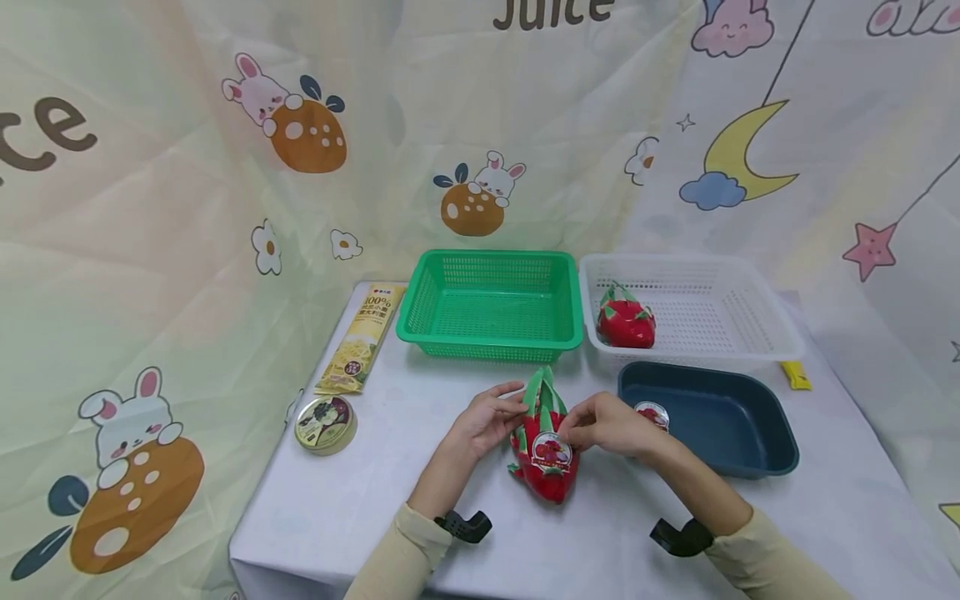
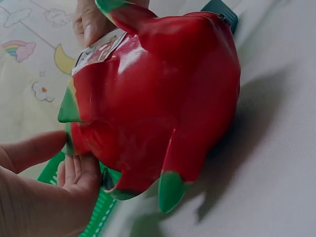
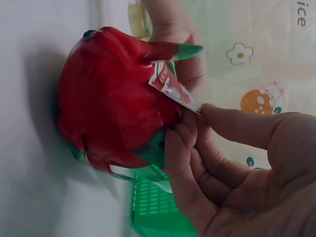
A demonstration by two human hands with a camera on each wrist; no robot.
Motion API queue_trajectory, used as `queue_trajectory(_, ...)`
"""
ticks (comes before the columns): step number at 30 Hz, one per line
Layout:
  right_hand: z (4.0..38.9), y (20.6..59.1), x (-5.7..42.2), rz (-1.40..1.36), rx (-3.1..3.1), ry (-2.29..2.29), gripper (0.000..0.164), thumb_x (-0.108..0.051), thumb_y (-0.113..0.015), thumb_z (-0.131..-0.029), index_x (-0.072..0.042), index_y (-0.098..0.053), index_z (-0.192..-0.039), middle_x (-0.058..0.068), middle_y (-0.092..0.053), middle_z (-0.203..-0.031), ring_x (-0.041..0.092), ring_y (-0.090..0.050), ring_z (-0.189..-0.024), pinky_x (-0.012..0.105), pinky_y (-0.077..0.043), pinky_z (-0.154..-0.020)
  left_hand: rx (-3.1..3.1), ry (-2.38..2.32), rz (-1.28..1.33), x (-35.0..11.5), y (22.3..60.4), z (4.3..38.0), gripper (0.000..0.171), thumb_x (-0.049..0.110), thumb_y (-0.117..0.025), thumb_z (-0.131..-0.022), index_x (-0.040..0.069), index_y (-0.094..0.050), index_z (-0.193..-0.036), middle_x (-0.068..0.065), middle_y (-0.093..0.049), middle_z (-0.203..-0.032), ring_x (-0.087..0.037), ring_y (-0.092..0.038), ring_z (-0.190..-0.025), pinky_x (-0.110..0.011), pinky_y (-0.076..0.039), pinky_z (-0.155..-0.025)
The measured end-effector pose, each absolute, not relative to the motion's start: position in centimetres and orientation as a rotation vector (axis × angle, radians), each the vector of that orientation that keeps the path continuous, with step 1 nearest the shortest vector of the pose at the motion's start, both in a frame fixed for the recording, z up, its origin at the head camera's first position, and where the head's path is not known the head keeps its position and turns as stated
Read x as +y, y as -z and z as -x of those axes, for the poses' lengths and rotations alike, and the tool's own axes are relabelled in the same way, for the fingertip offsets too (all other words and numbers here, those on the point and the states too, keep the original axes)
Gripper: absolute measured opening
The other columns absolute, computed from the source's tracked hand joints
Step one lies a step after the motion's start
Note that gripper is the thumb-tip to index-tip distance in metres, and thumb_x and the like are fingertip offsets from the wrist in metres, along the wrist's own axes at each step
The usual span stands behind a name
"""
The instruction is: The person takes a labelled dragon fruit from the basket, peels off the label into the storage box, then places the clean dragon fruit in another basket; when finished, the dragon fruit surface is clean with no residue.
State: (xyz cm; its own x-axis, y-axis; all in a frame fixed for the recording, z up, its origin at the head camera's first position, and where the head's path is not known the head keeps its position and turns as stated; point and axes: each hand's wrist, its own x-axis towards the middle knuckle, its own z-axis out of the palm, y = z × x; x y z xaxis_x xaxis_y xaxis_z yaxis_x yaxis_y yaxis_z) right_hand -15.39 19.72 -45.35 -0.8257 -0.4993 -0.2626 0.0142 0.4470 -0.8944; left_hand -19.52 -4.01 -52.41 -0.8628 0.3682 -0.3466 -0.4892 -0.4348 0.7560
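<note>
1. At the middle of the white-clothed table (image 1: 322,508), seen from the head view, a glossy red dragon fruit with green-tipped scales (image 1: 542,483) sits between the person's two hands, in front of a green plastic mesh basket (image 1: 489,346). The left hand (image 1: 483,425) is at its leafy end; the right hand (image 1: 611,427) is at a round fruit-printed sticker (image 1: 551,452) on its side. Over to the right I see a dark blue oval-cornered tray (image 1: 727,421) and a white plastic mesh basket (image 1: 712,304) with a second red fruit (image 1: 627,323) inside. Leftward lie a long yellow packet (image 1: 360,342) and a round tin (image 1: 325,425).
2. From the left wrist, thumb and fingers close together on a scale of the dragon fruit, pinching it.
3. From the right wrist, thumb and fingertip come together on the sticker's edge, which stands up from the red skin.
</note>
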Motion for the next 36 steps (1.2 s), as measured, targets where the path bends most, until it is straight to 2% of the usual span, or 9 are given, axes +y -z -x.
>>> queue_trajectory(10, 16.0, 46.1, 19.8, 0.348, 2.017, 1.490, 0.022, -0.010, -0.069, -0.099, 0.010, -0.073, -0.106, 0.012, -0.072, -0.090, 0.028, -0.074, -0.081, 0.047, -0.064, -0.082, 1.225, -2.316, 0.200, -3.9, 52.6, 19.7, 0.064, -0.018, -0.052, -0.092, -0.010, -0.034, -0.154, -0.029, -0.051, -0.150, -0.025, -0.066, -0.123, -0.028, -0.058, -0.092)
queue_trajectory(15, 16.2, 46.6, 20.0, 0.327, 1.925, 1.549, 0.026, -0.012, -0.066, -0.101, 0.011, -0.071, -0.110, 0.009, -0.072, -0.093, 0.023, -0.072, -0.083, 0.043, -0.063, -0.084, 1.229, -2.328, 0.243, -4.0, 52.7, 19.8, 0.062, -0.010, -0.057, -0.094, -0.010, -0.036, -0.152, -0.019, -0.062, -0.131, -0.019, -0.068, -0.108, -0.028, -0.057, -0.094)
queue_trajectory(19, 16.3, 46.9, 20.2, 0.304, 1.865, 1.590, 0.029, -0.014, -0.063, -0.103, 0.012, -0.069, -0.114, 0.007, -0.072, -0.097, 0.020, -0.069, -0.087, 0.042, -0.061, -0.088, 1.207, -2.369, 0.278, -4.0, 52.6, 19.7, 0.058, -0.007, -0.060, -0.093, -0.010, -0.042, -0.147, -0.016, -0.061, -0.122, -0.018, -0.067, -0.101, -0.030, -0.057, -0.096)
queue_trajectory(25, 16.1, 47.0, 20.4, 0.245, 1.797, 1.652, 0.033, -0.016, -0.061, -0.103, 0.011, -0.068, -0.122, 0.004, -0.073, -0.100, 0.020, -0.066, -0.094, 0.040, -0.057, -0.091, 1.180, -2.408, 0.312, -3.9, 52.6, 19.6, 0.054, -0.010, -0.060, -0.092, -0.009, -0.043, -0.143, -0.016, -0.059, -0.127, -0.020, -0.068, -0.105, -0.031, -0.057, -0.098)
queue_trajectory(32, 15.8, 47.0, 20.3, 0.188, 1.695, 1.740, 0.029, -0.017, -0.058, -0.105, 0.006, -0.072, -0.118, 0.002, -0.075, -0.100, 0.018, -0.067, -0.093, 0.038, -0.055, -0.093, 1.140, -2.436, 0.330, -4.0, 53.0, 19.8, 0.056, -0.005, -0.057, -0.095, -0.010, -0.039, -0.148, -0.021, -0.055, -0.137, -0.023, -0.063, -0.117, -0.035, -0.051, -0.108)
queue_trajectory(34, 15.7, 46.7, 20.2, 0.147, 1.589, 1.811, 0.028, -0.017, -0.055, -0.106, 0.002, -0.072, -0.119, 0.003, -0.074, -0.106, 0.020, -0.067, -0.099, 0.042, -0.055, -0.098, 1.114, -2.446, 0.356, -4.1, 53.2, 19.8, 0.053, -0.001, -0.057, -0.096, -0.009, -0.040, -0.145, -0.022, -0.054, -0.140, -0.024, -0.062, -0.118, -0.034, -0.052, -0.106)
queue_trajectory(36, 15.6, 46.3, 20.0, 0.139, 1.511, 1.855, 0.028, -0.015, -0.053, -0.106, -0.001, -0.073, -0.119, 0.005, -0.072, -0.112, 0.022, -0.066, -0.105, 0.047, -0.054, -0.103, 1.110, -2.436, 0.353, -4.0, 53.3, 19.9, 0.048, 0.005, -0.057, -0.098, -0.009, -0.045, -0.143, -0.020, -0.060, -0.133, -0.022, -0.063, -0.113, -0.031, -0.054, -0.101)
